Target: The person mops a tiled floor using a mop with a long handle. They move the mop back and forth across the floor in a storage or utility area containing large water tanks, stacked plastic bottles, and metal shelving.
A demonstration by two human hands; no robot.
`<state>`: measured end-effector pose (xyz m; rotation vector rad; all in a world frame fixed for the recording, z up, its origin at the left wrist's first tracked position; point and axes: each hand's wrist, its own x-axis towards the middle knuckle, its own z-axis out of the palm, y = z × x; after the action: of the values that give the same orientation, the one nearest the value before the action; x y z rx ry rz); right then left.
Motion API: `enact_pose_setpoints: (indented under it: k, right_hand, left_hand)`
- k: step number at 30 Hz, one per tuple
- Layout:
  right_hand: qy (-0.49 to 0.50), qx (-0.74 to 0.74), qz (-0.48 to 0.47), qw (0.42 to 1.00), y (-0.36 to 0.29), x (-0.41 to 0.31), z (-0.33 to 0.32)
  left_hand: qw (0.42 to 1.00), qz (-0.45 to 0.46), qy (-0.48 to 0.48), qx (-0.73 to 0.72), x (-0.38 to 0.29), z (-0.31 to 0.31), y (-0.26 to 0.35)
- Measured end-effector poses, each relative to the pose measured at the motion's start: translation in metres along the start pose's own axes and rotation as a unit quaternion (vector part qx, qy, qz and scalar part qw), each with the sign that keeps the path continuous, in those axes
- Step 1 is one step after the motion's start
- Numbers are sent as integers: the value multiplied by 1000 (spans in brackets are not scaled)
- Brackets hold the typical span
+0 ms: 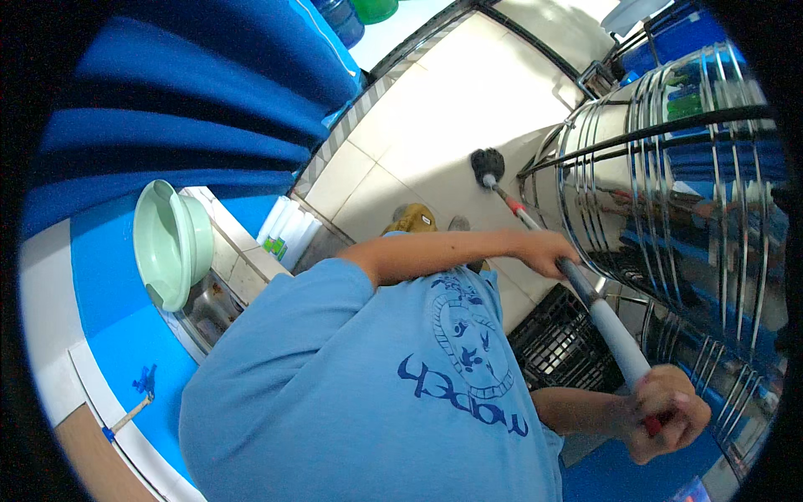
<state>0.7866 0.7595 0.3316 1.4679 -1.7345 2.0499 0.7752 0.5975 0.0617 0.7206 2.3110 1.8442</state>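
My left hand [551, 252] reaches across my body and grips the grey middle of a long mop handle [621, 336]. Lower right, my right hand [670, 411] is closed around the handle's top end, where a bit of red shows between the fingers. From my hands the handle slants down to a dark mop head [488, 164], which rests on the pale tiled floor [401, 188]. A red section shows on the pole above the mop head. The mop head lies just left of the metal rack.
A wire rack with large shiny metal vessels [602, 182] stands at right, above a black plastic crate [561, 345]. At left are a blue curtain [207, 81], a pale green basin [166, 245] over a metal sink [210, 307], and white rolls [290, 226]. My shoes are near the mop.
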Motion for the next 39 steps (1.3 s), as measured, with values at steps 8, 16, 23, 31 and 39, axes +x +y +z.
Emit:
enact_pose_setpoints:
  k: [8, 16, 23, 31, 39]
  right_hand:
    - [146, -218, -2, 965, -12, 18, -20]
    - [212, -193, 32, 958, -19, -16, -1]
    - [270, -88, 129, 950, 70, -23, 49]
    - [108, 186, 168, 962, 173, -36, 158]
    - [36, 236, 201, 950, 187, -49, 136]
  left_hand:
    - [997, -39, -42, 48, 4, 14, 28]
    - [989, -47, -115, 77, -36, -9, 27]
    - [983, -161, -25, 84, -116, -71, -31]
    - [917, -250, 241, 193, -232, -127, -94]
    - [862, -357, 256, 253, -234, -116, -105]
